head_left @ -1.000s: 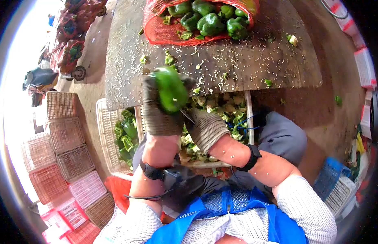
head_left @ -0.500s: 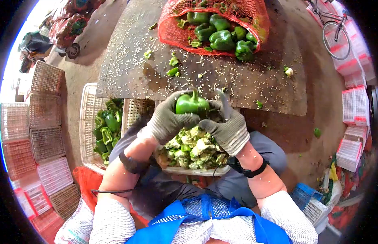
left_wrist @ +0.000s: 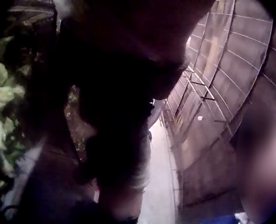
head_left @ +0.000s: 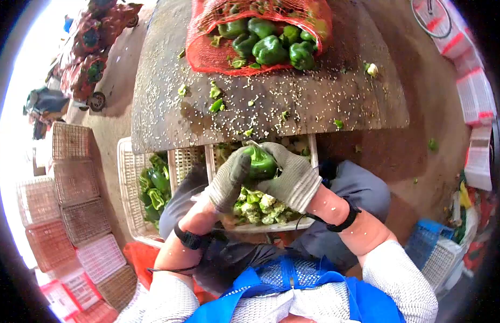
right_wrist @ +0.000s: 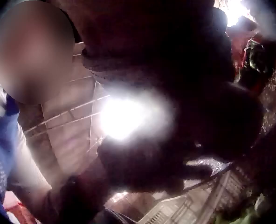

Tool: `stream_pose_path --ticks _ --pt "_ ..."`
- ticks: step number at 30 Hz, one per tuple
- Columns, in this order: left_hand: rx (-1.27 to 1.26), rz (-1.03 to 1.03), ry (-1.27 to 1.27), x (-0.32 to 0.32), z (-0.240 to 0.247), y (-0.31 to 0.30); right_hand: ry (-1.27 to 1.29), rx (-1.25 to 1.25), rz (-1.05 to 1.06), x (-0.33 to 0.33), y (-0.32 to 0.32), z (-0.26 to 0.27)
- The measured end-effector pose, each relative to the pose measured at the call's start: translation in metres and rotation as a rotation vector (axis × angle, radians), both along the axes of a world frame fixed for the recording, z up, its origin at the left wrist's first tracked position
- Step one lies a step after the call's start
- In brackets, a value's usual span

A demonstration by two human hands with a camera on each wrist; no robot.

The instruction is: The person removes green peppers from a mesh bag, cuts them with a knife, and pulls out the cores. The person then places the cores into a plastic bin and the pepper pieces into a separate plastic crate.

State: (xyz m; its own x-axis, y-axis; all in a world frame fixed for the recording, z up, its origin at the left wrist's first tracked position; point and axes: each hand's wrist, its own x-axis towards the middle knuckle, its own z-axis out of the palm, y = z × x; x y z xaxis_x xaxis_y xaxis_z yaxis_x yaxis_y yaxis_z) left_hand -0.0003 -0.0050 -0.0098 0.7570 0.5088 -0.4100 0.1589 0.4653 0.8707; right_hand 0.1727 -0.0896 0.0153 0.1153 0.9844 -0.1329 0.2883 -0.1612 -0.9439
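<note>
Seemingly whole, the glossy green pepper (head_left: 260,162) is clamped by left hand (head_left: 229,180) and right hand (head_left: 294,177) grips.

no readable text, labels or numbers anywhere

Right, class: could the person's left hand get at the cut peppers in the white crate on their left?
Probably yes. The left hand holds a green pepper now, but the white crate stands open beside that arm, nothing covering the cut peppers.
</note>
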Motion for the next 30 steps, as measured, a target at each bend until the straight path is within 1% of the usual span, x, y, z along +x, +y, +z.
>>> stream_pose_path --ticks 1,3,4,7,8,9,11,12,13,15,16,17,19,20,21,23,24,27,28,30 --pt "-0.12 0.001 0.088 0.0 -0.003 -0.001 -0.032 -0.003 -0.005 0.0 0.0 -0.002" --pt "-0.247 0.014 0.133 0.008 0.024 -0.003 -0.102 -0.016 -0.009 -0.001 -0.001 -0.007" --pt "-0.309 0.024 0.152 0.012 0.033 -0.002 -0.158 0.041 -0.027 -0.004 -0.003 -0.015" --pt "-0.32 0.13 0.015 0.014 0.019 -0.006 -0.184 0.15 -0.049 -0.007 -0.006 -0.03" --pt "-0.323 0.154 -0.003 0.018 0.023 -0.009 -0.18 0.115 -0.024 -0.003 -0.005 -0.022" --pt "-0.242 0.104 0.064 0.016 0.025 -0.008 -0.201 0.136 -0.044 -0.003 -0.007 -0.02" --pt "-0.16 0.084 0.029 0.013 0.015 -0.011 -0.245 0.182 -0.07 -0.002 -0.011 -0.019" --pt "-0.117 0.062 0.074 0.013 0.022 -0.011 -0.25 0.2 -0.06 -0.001 -0.011 -0.017" --pt "-0.131 0.051 0.03 0.009 0.013 -0.01 -0.242 0.203 -0.058 -0.001 -0.012 -0.015" --pt "-0.186 0.011 0.086 0.006 0.022 -0.006 -0.23 0.212 -0.043 0.0 -0.013 -0.01" --pt "-0.224 0.023 0.096 0.007 0.027 -0.004 -0.249 0.203 -0.053 -0.001 -0.013 -0.01" --pt "-0.231 -0.045 0.092 0.0 0.012 0.001 -0.25 0.197 -0.037 -0.002 -0.013 -0.009" --pt "-0.243 -0.154 0.154 0.0 0.033 0.016 -0.256 0.192 -0.002 -0.001 -0.011 -0.005" --pt "-0.239 -0.178 0.116 -0.003 0.027 0.02 -0.233 0.191 0.025 -0.001 -0.009 0.001" --pt "-0.192 -0.221 0.07 -0.007 0.019 0.026 -0.229 0.189 0.021 -0.001 -0.008 0.0" --pt "-0.079 -0.332 0.069 -0.009 0.017 0.035 -0.227 0.191 0.008 0.001 -0.008 -0.005" --pt "0.001 -0.381 0.044 -0.013 0.006 0.038 -0.255 0.161 0.012 0.003 -0.008 -0.008" --pt "-0.017 -0.368 0.048 -0.015 0.015 0.041 -0.271 0.081 0.032 0.003 -0.002 -0.001" --pt "0.034 -0.335 0.059 -0.016 0.025 0.041 -0.24 0.055 0.02 0.002 0.001 0.001" --pt "0.07 -0.237 0.128 -0.013 0.018 0.036 -0.313 0.122 0.025 0.001 0.003 0.001"
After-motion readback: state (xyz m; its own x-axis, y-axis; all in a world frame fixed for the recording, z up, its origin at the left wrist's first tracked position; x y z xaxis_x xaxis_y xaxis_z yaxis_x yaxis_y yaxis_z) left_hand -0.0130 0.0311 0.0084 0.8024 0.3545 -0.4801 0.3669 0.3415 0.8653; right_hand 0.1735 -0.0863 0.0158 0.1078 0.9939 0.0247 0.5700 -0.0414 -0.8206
